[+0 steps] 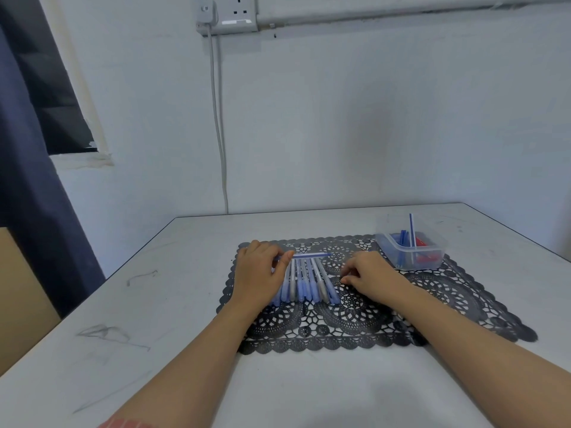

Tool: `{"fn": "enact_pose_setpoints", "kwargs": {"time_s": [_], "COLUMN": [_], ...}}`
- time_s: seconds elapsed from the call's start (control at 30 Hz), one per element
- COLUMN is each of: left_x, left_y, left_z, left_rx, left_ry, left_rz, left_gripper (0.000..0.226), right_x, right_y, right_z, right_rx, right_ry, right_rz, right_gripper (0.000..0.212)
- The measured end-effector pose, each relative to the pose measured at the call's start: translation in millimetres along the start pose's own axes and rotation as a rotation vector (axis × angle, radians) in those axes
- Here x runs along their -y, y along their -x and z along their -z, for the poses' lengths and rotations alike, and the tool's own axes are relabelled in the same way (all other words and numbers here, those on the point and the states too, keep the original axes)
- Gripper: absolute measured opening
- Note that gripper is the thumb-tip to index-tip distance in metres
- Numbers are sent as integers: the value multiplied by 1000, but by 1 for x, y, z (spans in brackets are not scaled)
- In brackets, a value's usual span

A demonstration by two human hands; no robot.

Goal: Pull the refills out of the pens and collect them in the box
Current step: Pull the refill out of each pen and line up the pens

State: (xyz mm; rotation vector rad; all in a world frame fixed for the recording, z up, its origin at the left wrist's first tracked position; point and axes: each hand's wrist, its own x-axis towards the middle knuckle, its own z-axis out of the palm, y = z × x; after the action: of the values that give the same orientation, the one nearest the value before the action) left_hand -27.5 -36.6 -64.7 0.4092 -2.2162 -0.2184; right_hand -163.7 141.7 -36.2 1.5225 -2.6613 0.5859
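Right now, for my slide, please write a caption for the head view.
Left hand holds one pen crosswise at the pen row; right hand beside the row; box holds refills.

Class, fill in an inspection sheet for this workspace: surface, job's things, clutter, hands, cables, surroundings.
Surface: white table, scuffed, with a black lace mat.
Job's things: row of pens on the mat; clear box at its far right corner holding refills, one leaning upright.
Clutter: nothing seen.
Hands: left hand pinches a pen crosswise at the row's far end; right hand curled beside the row, hold unclear.
Cables: grey cable down from the wall socket.
Surroundings: pale wall, dark curtain at left.
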Motion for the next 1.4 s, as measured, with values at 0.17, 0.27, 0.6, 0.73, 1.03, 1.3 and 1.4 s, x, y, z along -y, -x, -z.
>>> {"fn": "enact_pose_setpoints", "kwargs": {"time_s": [0.17,0.27,0.6,0.73,1.03,1.3,1.4], "left_x": [1,1,-4,-6,-13,-15,-16], "left_y": [0,0,0,1,1,1,1], "left_z": [-1,-1,-1,0,3,5,7], "left_rx": [-4,-2,-14,-24,-27,-11,-5], "left_ry": [1,2,38,65,125,145,148], "left_rz": [-2,1,-2,7,18,3,9], "left_gripper": [43,42,42,42,41,33,28], "right_x": [-1,3,14,14,14,16,15], "right_y": [-1,1,6,7,7,9,9], "right_z": [3,4,3,4,3,4,4], "right_rx": [-85,-196,-357,-357,-346,-357,-349], "right_ry": [-83,-204,-620,-678,-725,-782,-781], "right_rz": [-49,-66,-68,-67,-39,10,24], "right_gripper": [16,15,18,18,18,21,24]}}
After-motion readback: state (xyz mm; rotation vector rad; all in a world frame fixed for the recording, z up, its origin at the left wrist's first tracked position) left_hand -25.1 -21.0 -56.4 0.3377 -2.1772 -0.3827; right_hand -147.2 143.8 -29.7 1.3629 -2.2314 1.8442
